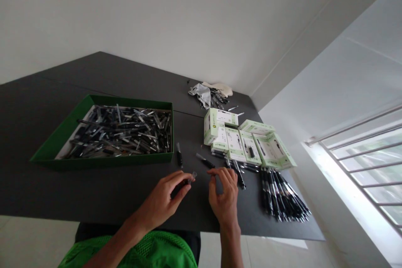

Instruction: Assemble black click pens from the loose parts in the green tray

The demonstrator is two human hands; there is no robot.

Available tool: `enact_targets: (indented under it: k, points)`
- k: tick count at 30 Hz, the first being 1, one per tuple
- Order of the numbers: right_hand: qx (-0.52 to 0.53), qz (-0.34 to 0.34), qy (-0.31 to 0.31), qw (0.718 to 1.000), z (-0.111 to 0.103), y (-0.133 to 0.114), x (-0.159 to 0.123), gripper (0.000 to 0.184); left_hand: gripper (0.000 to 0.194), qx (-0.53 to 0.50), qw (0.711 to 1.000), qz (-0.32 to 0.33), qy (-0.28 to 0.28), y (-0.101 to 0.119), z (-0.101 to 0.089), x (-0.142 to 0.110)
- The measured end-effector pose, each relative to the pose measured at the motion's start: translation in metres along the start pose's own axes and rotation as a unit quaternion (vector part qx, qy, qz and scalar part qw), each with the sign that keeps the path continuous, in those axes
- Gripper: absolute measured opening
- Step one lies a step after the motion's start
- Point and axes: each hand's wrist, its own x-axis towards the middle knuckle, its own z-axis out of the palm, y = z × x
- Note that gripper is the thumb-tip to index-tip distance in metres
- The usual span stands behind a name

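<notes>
My left hand [169, 190] is closed in a pinch on a small clear plastic pen part [194, 174], with something dark between the fingertips beneath it. My right hand [224, 192] is to its right, fingers bent and the thumb a little apart; I see nothing held in it. Just beyond its fingertips lies a black pen with a clear end [205, 161]. Another black pen [179, 155] lies on the dark table [150, 192] ahead of my left hand. Several more pens [239, 173] lie beside my right hand, in front of the green-and-white boxes [235, 144].
A green box [157, 159] full of loose pens stands on the left. Many pens [281, 197] are fanned out near the right edge. At the back, a grey cloth [202, 94] and a cream cloth [221, 88] lie by more pens. A wall and a barred window border the table.
</notes>
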Motion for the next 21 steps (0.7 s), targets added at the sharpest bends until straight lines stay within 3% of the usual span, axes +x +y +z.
enact_targets:
  k: [10, 21]
  points:
    - [-0.088, 0.047, -0.052, 0.994, 0.015, 0.011, -0.001, 0.038, 0.028, -0.023, 1.0, -0.012, 0.005, 0.002, -0.003, -0.003]
    - [-0.099, 0.049, -0.067, 0.992, 0.02, 0.017, -0.004, 0.021, 0.025, -0.017, 1.0, 0.024, -0.004, 0.001, -0.004, -0.006]
